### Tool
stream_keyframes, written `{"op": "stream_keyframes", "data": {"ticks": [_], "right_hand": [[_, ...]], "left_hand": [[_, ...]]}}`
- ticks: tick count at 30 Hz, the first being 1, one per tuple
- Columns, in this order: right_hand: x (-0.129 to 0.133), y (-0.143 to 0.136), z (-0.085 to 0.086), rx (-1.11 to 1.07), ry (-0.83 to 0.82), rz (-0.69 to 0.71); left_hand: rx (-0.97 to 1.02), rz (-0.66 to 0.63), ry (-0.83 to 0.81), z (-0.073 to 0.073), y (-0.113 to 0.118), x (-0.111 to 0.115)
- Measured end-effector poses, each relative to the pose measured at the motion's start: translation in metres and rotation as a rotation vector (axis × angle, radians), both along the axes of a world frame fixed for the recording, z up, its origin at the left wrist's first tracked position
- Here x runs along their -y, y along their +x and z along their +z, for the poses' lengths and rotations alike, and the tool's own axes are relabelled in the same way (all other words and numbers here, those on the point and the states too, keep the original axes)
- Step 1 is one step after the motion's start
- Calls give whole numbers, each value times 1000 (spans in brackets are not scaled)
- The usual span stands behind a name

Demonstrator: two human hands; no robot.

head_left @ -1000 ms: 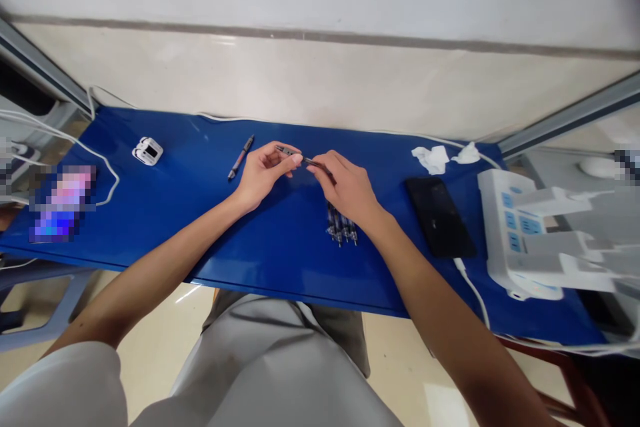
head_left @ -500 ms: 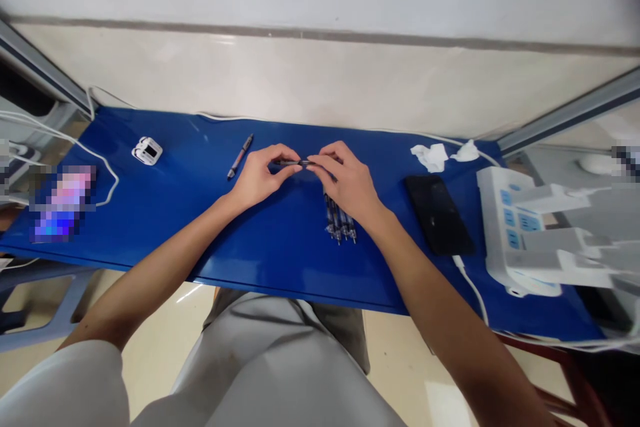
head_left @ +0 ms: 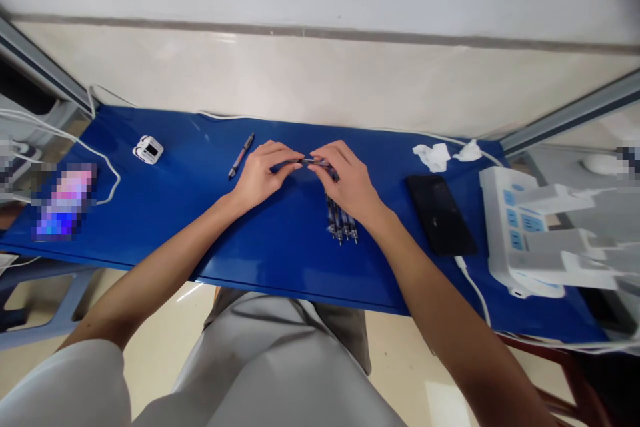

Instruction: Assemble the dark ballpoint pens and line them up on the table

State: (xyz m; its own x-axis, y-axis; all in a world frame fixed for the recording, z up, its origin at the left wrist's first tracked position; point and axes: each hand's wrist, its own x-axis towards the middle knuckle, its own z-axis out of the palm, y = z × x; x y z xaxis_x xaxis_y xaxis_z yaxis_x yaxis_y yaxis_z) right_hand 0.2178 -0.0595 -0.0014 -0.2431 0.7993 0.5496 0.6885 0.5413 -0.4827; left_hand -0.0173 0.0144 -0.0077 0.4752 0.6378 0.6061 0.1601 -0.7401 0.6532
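Note:
Between my hands a dark pen (head_left: pixel 308 161) is held level over the blue table (head_left: pixel 280 240). My left hand (head_left: pixel 263 172) pinches its left part between thumb and fingers. On the other side my right hand (head_left: pixel 347 177) pinches its right part; how far the pen parts reach behind the fingers is hidden. Several clear-bodied pens (head_left: pixel 341 221) lie side by side below my right hand, which covers their upper ends. A single pen (head_left: pixel 241 156) lies slanted on the table, left of my left hand.
A black phone (head_left: pixel 441 215) with a white cable lies at the right, beside a white power strip (head_left: pixel 500 213) full of chargers. Crumpled tissues (head_left: pixel 433 157) are behind it. Far left are a white earphone case (head_left: pixel 149 150) and a lit phone (head_left: pixel 67 201).
My fingertips have moved slightly apart, and more of the pen shows between them. Otherwise the hands keep nearly the same place and hold.

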Motion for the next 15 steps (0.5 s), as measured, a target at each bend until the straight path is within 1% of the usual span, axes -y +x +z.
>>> {"op": "stream_keyframes", "data": {"ticks": [5, 9, 15], "right_hand": [[1, -1, 4, 4, 5, -15], [0, -2, 3, -14, 2, -16], [-3, -2, -3, -76, 125, 11]], "left_hand": [[21, 15, -11, -3, 1, 0], [15, 27, 23, -4, 1, 0], [12, 54, 94, -3, 1, 2]]}}
